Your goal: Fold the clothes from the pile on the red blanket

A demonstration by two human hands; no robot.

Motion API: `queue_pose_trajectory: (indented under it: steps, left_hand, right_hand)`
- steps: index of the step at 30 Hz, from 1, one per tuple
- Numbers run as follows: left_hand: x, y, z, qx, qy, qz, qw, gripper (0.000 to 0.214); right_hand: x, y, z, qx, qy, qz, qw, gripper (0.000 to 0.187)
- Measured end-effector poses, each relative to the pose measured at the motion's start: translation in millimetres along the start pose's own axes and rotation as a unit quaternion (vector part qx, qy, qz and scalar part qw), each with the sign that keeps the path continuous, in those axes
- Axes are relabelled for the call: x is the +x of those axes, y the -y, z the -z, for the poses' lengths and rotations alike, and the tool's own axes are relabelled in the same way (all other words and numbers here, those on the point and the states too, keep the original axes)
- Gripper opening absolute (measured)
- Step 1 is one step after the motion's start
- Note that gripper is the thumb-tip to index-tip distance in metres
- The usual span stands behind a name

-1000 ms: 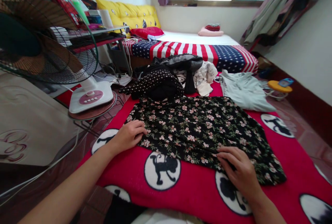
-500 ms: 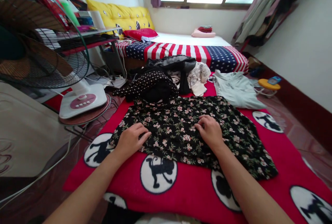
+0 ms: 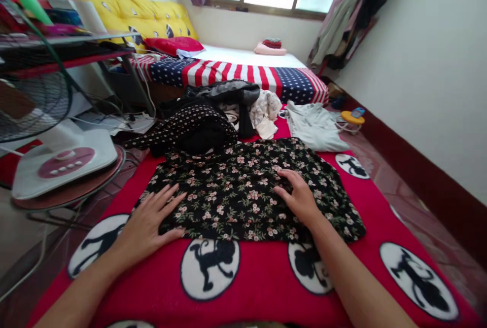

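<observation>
A black floral garment (image 3: 236, 191) lies spread out on a red blanket (image 3: 266, 287) printed with monkeys in white circles. On its left end rests my left hand (image 3: 152, 216), palm down with the fingers spread. My right hand (image 3: 299, 196) touches the cloth right of the middle, fingers a little bent and thumb apart, gripping nothing. Just beyond the garment's far edge is a heap of clothes, with a black dotted garment (image 3: 190, 125) in front and a white patterned one (image 3: 264, 110) behind. A pale grey garment (image 3: 315, 125) lies flat at the far right.
A fan (image 3: 64, 150) stands on a round stool (image 3: 76, 186) at the left, beside a cluttered desk (image 3: 76, 59). Behind the heap is a bed (image 3: 243, 72) with a flag-patterned cover. A small yellow stool (image 3: 352, 118) holds a blue object near the right wall.
My left hand has slid left along the garment and its fingers have spread flat. My right hand stays on the cloth. The view has turned right, shifting the room leftward.
</observation>
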State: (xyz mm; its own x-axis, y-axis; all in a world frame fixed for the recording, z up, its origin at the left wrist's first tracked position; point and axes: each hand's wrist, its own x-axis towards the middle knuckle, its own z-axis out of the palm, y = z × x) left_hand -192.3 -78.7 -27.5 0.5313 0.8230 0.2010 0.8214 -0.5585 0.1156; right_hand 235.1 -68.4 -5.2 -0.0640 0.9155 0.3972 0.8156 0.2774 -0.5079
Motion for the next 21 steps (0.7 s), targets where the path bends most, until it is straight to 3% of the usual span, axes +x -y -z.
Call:
queue_pose_trajectory:
  steps: [2, 6, 8, 11, 16, 21]
  left_hand:
    - [-10.1, 10.8, 3.0, -0.014, 0.006, -0.022, 1.0, 0.089]
    - [-20.1, 24.2, 14.8, -0.025, 0.026, -0.043, 0.998, 0.075]
    - [-19.7, 29.0, 17.4, -0.027, 0.025, -0.051, 0.998, 0.073]
    - [-15.4, 34.9, 13.6, -0.046, 0.005, -0.037, 0.998, 0.079]
    - [-7.2, 39.0, 2.8, -0.075, 0.007, -0.008, 0.997, 0.089]
    - [-8.1, 46.4, 3.6, -0.079, 0.01, 0.013, 0.997, 0.088]
  right_hand:
    - [-26.8, 3.3, 27.4, -0.021, 0.052, 0.029, 0.998, 0.05]
    - [-82.8, -1.2, 76.8, -0.116, 0.188, 0.061, 0.973, 0.071]
    - [-102.0, -12.2, 91.1, -0.148, 0.207, 0.056, 0.965, 0.076]
    - [-114.7, -35.5, 98.3, -0.168, 0.168, 0.043, 0.97, 0.082]
    - [-105.9, -72.0, 92.2, -0.129, 0.074, 0.008, 0.989, 0.078]
    - [-96.0, -91.2, 89.9, -0.109, 0.024, 0.06, 0.992, 0.063]
